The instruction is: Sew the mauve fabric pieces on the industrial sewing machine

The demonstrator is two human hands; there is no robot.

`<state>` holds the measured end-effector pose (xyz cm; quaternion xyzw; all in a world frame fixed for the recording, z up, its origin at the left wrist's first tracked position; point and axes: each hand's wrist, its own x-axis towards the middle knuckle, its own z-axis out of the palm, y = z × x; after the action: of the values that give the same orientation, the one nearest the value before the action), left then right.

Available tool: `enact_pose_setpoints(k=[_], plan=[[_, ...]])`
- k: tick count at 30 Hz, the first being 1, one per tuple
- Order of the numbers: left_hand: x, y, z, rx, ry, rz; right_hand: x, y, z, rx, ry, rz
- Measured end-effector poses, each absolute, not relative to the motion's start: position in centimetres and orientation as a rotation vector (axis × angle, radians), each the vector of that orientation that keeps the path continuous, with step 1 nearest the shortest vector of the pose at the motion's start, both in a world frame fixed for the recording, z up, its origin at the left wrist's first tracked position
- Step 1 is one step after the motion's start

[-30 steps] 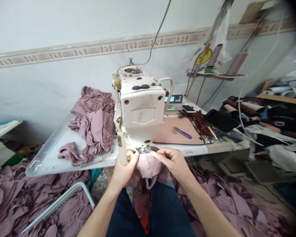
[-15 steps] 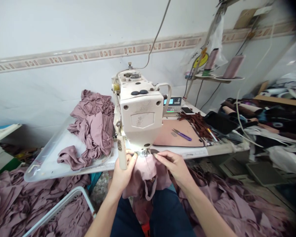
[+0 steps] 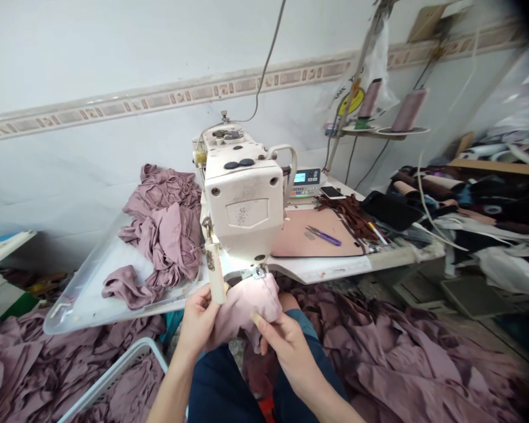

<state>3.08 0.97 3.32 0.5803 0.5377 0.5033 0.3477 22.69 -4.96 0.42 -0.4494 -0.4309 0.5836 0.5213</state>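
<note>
The cloth (image 3: 247,302) hangs bunched below the sewing machine (image 3: 242,200), at the near edge of the white bench (image 3: 335,267). A heap (image 3: 163,229) lies at 10 o'clock and scissors (image 3: 320,235) at 2 o'clock. The left hand (image 3: 198,317) pinches the cloth's 9 o'clock side and the right hand (image 3: 286,346) its 5 o'clock edge, each grip closed tight.

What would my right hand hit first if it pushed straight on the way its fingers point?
The bunched mauve fabric, which the right hand is gripping. Behind that, probably the presser foot, though depth is unclear.
</note>
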Motion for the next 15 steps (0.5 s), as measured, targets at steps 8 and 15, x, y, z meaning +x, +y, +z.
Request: enact_pose_setpoints(k=[8, 15], plan=[[3.0, -2.5, 3.5, 1.709, 1.140, 1.092, 27.8, -5.9, 3.4, -1.188, -1.400, 1.466], [6.3, -5.3, 3.9, 1.804, 0.916, 0.869, 30.5, -5.3, 6.7, -0.973, -2.121, 1.545]])
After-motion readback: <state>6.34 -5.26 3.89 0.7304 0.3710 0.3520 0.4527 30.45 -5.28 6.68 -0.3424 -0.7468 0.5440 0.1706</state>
